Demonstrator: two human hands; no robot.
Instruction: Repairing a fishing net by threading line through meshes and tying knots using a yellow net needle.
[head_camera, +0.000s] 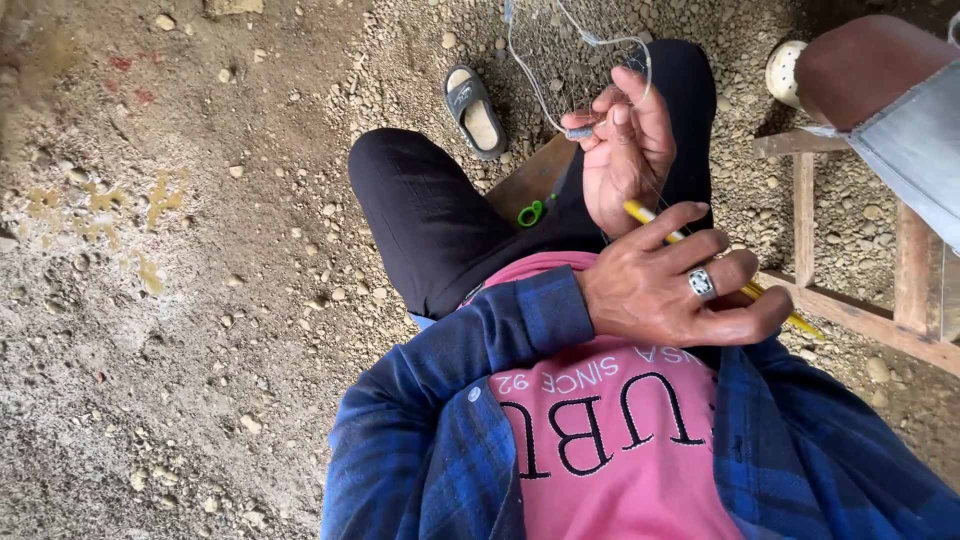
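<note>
Fingers of left hand (675, 290) grip a yellow needle (720, 275); right hand (625, 150) pinches net line (580, 131).

A seated person wears a dark blue plaid flannel shirt (440, 420), open over a pink printed T-shirt (620, 450), and plain black trousers (430, 210). A chunky silver ring with a dark patterned face (702, 283) sits on one finger of the left hand (670, 285).

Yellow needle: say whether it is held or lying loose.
Held: the left hand closes around the yellow needle, both ends sticking out; the right hand pinches the net.
</note>
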